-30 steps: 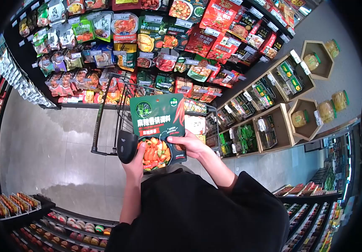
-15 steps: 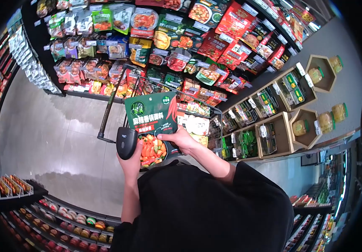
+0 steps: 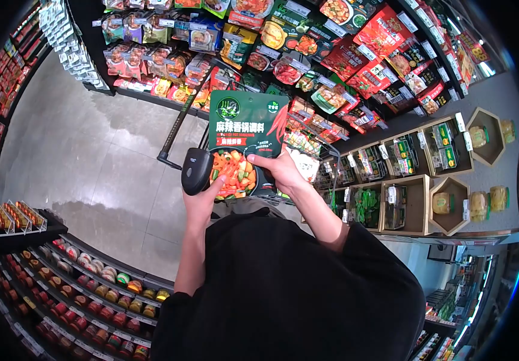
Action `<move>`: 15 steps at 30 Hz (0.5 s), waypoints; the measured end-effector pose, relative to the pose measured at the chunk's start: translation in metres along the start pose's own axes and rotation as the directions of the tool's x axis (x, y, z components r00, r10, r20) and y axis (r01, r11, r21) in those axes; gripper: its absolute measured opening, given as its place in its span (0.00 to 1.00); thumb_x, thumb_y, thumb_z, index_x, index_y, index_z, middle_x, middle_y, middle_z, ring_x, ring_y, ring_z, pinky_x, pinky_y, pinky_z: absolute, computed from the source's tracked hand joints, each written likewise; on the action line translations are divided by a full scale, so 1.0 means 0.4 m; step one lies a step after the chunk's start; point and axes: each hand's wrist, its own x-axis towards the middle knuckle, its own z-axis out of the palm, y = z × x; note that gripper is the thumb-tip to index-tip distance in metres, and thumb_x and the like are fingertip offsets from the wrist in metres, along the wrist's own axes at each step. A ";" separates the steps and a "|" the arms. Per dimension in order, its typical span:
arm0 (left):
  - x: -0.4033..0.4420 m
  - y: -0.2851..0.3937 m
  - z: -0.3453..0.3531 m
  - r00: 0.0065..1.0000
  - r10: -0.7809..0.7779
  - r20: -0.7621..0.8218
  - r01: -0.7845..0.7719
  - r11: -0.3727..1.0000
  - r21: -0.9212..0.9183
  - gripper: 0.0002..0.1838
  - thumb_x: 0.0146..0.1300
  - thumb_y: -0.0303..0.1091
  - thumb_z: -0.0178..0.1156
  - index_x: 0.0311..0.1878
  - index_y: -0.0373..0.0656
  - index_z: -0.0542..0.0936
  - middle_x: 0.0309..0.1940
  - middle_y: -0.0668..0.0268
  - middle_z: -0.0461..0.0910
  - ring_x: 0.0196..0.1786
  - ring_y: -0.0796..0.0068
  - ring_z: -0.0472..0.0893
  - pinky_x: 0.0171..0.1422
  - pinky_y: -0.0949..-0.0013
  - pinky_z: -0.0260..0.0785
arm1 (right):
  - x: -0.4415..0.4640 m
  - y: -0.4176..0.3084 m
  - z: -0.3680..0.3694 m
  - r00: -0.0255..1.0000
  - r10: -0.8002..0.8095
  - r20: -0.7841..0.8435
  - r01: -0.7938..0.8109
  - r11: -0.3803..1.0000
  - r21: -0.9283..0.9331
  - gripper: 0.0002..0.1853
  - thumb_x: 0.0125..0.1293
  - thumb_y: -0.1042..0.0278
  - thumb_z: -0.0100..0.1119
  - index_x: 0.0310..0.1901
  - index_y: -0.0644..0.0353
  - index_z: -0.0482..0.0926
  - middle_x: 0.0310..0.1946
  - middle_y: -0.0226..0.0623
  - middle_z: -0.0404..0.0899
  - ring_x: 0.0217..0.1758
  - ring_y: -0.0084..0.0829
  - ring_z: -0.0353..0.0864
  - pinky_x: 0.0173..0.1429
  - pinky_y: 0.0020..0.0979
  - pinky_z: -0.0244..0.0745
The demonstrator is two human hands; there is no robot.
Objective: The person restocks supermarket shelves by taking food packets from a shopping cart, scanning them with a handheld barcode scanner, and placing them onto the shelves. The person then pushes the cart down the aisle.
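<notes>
A green seasoning pouch point(image 3: 241, 120) with a picture of cooked food on its front is held upright before my body. My right hand point(image 3: 283, 171) grips its right side, thumb laid across the front. A black handheld barcode scanner point(image 3: 197, 171) is in my left hand point(image 3: 199, 204), whose thumb also rests against the pouch's lower left edge. The fingers behind the pouch and under the scanner are hidden. Just beyond the pouch stands a shopping cart with a black handle point(image 3: 174, 133), partly covered by it.
Ahead, a shelf wall carries many food pouches point(image 3: 386, 30) with price tags. Wooden cubbies point(image 3: 407, 201) and hexagonal boxes with jars point(image 3: 443, 203) are at the right. Curved shelves of jars point(image 3: 100, 310) stand behind at lower left. Grey tiled floor point(image 3: 91, 156) lies at the left.
The view has shifted, so the shelves sit further right and higher. Pouch, scanner and both hands appear higher and further right; the pouch looks straighter. My left thumb now extends onto the pouch.
</notes>
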 end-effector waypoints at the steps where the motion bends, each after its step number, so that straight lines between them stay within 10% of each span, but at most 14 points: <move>1: 0.003 -0.004 0.001 1.000 -0.003 0.004 0.003 1.000 -0.001 0.26 0.52 0.17 0.68 0.56 0.34 0.73 0.51 0.60 0.78 0.51 0.74 0.79 0.56 0.70 0.73 | 0.004 0.003 -0.003 1.000 0.004 -0.014 -0.003 1.000 0.012 0.18 0.57 0.82 0.65 0.50 0.64 0.77 0.46 0.38 0.82 0.46 0.27 0.81 0.54 0.30 0.77; 9: 0.027 -0.063 -0.002 0.999 0.012 -0.045 -0.005 0.990 0.140 0.24 0.52 0.18 0.68 0.54 0.35 0.74 0.48 0.62 0.79 0.48 0.74 0.79 0.52 0.70 0.73 | 0.044 0.008 -0.079 0.998 0.061 -0.014 -0.062 0.982 -0.177 0.18 0.57 0.77 0.67 0.50 0.64 0.77 0.45 0.35 0.82 0.47 0.24 0.81 0.55 0.28 0.76; 15: 0.053 -0.131 -0.002 0.998 0.049 -0.044 -0.033 0.948 0.316 0.19 0.53 0.19 0.68 0.50 0.33 0.77 0.44 0.64 0.81 0.45 0.77 0.79 0.50 0.71 0.72 | 0.087 -0.007 -0.135 0.970 0.229 0.085 -0.235 0.969 0.069 0.18 0.58 0.78 0.65 0.51 0.67 0.76 0.49 0.42 0.81 0.50 0.30 0.81 0.60 0.31 0.75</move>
